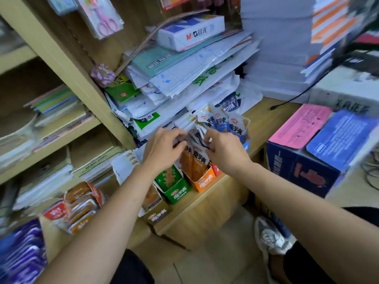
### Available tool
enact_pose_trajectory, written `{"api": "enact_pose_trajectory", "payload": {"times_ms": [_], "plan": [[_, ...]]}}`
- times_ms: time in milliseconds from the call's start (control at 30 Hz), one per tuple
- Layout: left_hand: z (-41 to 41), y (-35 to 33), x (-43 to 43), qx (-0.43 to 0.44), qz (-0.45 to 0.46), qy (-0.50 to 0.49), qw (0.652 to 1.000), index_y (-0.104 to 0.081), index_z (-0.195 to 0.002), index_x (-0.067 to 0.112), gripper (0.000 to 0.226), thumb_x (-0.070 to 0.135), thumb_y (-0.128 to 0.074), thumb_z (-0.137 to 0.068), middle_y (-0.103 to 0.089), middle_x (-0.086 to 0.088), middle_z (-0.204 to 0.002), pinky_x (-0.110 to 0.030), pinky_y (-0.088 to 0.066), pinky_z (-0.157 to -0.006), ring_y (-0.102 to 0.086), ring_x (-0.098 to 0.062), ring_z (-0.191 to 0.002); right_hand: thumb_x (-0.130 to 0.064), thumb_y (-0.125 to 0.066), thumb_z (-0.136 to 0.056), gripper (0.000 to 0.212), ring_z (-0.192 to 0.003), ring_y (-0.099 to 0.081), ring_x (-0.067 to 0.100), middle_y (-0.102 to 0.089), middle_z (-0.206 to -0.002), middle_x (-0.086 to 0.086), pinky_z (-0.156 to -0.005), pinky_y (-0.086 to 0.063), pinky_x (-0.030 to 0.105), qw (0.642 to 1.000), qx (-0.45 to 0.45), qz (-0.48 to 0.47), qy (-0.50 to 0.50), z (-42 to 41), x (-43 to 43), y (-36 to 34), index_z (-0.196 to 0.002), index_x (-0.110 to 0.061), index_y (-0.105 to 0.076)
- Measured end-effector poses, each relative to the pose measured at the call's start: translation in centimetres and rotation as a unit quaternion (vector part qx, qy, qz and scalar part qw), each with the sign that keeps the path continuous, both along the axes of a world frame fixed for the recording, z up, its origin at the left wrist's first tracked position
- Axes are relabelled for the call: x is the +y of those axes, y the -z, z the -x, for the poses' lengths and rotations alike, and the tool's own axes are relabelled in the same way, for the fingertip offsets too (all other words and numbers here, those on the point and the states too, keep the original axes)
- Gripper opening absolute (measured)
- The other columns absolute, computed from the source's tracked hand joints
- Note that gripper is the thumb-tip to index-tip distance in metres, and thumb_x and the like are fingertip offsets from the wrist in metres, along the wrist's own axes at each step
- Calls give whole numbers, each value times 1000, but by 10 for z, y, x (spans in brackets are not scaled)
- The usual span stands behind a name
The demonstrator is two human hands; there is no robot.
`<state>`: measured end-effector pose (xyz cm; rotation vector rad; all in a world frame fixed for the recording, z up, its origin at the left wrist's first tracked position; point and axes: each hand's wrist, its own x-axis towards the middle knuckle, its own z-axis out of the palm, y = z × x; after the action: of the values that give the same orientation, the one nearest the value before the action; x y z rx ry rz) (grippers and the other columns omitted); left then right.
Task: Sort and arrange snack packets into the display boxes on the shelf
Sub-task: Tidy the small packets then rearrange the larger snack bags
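While the orange packets (194, 160) stand upright in the orange box (206, 179) at the front edge of the wooden shelf (264, 121), both hands meet over their tops. The left hand (164, 149) has its fingers curled and its thumb pressed in, gripping the silvery upper edges of the bundle from the left. The right hand (224, 153) pinches the same tops from the right between thumb and bent fingers; blur hides how many packets each hand holds. Just left of the orange box, along the same front edge, stands a green box (177, 188), and left of that a brown box (155, 214), both with packets inside. A sliver of a red box (216, 170) touches the orange box on its right. Behind the right hand, blue packets (224, 124) fan out of a blue box (246, 144). White packets (125, 165) lean near the left forearm. At the back of the shelf a tall, untidy pile of papers (184, 78) rises, with a white box (190, 31) on top. A black cable (287, 100) lies across the shelf's back right corner. Beside the shelf's right end sits a dark blue carton (303, 167) with its flaps open. Pink scissors (106, 23) hang at the upper left, and a grey shoe (268, 236) rests on the floor below.
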<state>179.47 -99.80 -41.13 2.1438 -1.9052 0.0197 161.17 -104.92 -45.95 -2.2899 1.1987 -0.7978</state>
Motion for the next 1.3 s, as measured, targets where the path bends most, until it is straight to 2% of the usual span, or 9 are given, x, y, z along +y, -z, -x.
{"api": "enact_pose_trajectory", "payload": {"times_ms": [167,233,300,400,467,600,767,1067,1300], "plan": [[2,-2,1,-4,-44,9,999,-57,-137,41,35,31,-50,-104,-63,9,-116,-39,-31,-98,-47,-21,-120,-9,-64,-86,26,-75,-64,37,-67,-73,12,-76,-56,47,998,-45,-20,26,3,3,-8,-111,-15,-61],[-3,-5,-3,-20,-34,-1,999,-66,-124,41,27,33,-51,-103,-67,11,-107,-38,-31,-99,-51,-18,-109,-10,-65,-88,26,-74,-66,35,-68,-73,12,-78,-58,46,997,-68,-25,41,5,4,-17,-113,-16,-65],[-12,-10,-5,-2,-11,-20,1000,-74,-101,40,21,39,-53,-101,-67,13,-81,-42,-39,-103,-59,-17,-90,-12,-67,-90,19,-81,-68,33,-73,-85,12,-79,-58,45,996,-68,-29,55,7,5,-28,-108,-14,-71],[-22,-10,-3,79,32,-45,995,-75,-75,34,24,51,-68,-89,-68,15,-66,-36,-56,-82,-65,-12,-70,-8,-68,-89,10,-82,-70,36,-74,-86,18,-77,-60,47,996,-49,-26,63,7,8,-40,-93,-4,-76],[-24,-7,1,115,54,-57,990,-75,-71,32,16,43,-78,-81,-69,16,-67,-34,-60,-73,-67,-6,-70,-4,-66,-89,12,-74,-70,30,-74,-79,12,-75,-60,44,996,-45,-30,68,7,11,-44,-85,-7,-77],[-32,7,8,203,92,-62,973,-77,-79,31,13,18,-81,-81,-69,18,-72,-32,-61,-78,-67,-1,-69,-4,-62,-89,17,-64,-66,19,-70,-70,0,-71,-59,40,992,-57,12,113,3,26,-42,-81,-12,-74],[-43,18,27,320,122,-57,938,-78,-102,27,24,10,-77,-85,-72,10,-85,-15,-56,-74,-66,2,-76,-10,-65,-92,10,-64,-66,7,-70,-72,-8,-69,-60,37,981,-123,11,151,4,50,-23,-91,-16,-73],[-59,15,41,361,131,-81,920,-75,-96,34,32,4,-71,-86,-69,5,-87,-11,-48,-62,-66,-8,-73,-9,-68,-92,10,-66,-71,7,-73,-72,-8,-72,-63,36,969,-197,-89,120,-2,45,-16,-92,-15,-77],[-53,19,39,376,134,-58,915,-78,-93,28,33,-2,-66,-86,-73,12,-89,-12,-50,-69,-67,-1,-81,-7,-69,-92,22,-72,-73,6,-73,-69,0,-83,-62,36,950,-267,-121,104,-12,43,-15,-81,-26,-72]]}}
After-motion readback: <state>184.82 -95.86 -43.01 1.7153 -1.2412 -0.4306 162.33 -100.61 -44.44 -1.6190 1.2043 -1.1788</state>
